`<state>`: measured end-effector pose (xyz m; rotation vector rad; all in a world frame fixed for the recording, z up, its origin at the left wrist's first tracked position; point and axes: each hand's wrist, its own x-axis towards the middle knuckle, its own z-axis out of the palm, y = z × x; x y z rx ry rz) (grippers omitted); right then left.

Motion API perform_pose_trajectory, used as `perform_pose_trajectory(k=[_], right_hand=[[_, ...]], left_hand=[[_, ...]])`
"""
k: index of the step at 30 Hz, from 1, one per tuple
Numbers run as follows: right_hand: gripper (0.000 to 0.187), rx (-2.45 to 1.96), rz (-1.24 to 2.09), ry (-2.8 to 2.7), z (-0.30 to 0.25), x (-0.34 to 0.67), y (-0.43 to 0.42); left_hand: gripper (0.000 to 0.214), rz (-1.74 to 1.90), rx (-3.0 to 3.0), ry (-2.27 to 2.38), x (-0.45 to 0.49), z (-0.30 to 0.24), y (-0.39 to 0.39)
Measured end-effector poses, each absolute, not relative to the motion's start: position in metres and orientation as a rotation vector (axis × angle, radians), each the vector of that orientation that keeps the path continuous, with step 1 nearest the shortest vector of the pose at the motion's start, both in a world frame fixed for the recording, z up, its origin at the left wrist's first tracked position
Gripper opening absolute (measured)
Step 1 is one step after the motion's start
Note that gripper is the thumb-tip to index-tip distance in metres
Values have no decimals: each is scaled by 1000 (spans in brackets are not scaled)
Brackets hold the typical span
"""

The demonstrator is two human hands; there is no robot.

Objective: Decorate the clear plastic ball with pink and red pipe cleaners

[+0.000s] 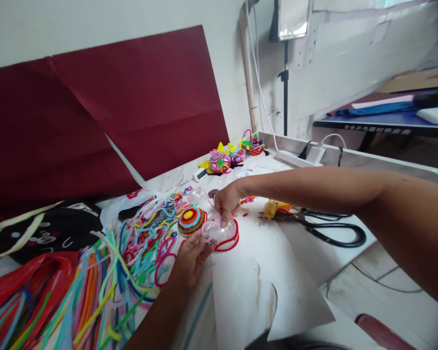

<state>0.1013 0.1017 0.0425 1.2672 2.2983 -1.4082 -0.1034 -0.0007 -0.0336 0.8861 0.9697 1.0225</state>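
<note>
In my head view, the clear plastic shell point(213, 228) sits mid-frame, just below centre. My left hand point(194, 256) pinches its lower left edge, I judge to steady it. My right hand point(228, 203) comes in from the right with fingers bent down onto the shell; I can't tell whether they grip or only press. A red fuzzy strip point(235, 241) curves round its right side. White paper point(246, 279) lies under my work, likely to spare the desk point(317, 262). The striped dome point(191, 221) is just left of the shell. Loose fuzzy stems point(95, 287) fill the lower left, probably for easy reach. Right of centre, black-handled scissors point(337, 233) lie against a yellow tool point(275, 210), away from my fingertips. Colourful fish figures point(219, 162) stand at the back, perhaps kept out of the way.
</note>
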Motion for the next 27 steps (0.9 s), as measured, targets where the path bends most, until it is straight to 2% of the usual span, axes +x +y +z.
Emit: perform_pose_trajectory(k=[18,22,27], right_hand=[[45,1246,-1423,2501,36,113,88],[37,1269,-1329,2643,38,114,79],[15,1270,-1188,2780,43,113,64]], left_hand=[[31,1014,895,969,-104,-32,-3],[28,1010,898,936,-104,-32,-3],[24,1007,883,926,-104,-32,-3]])
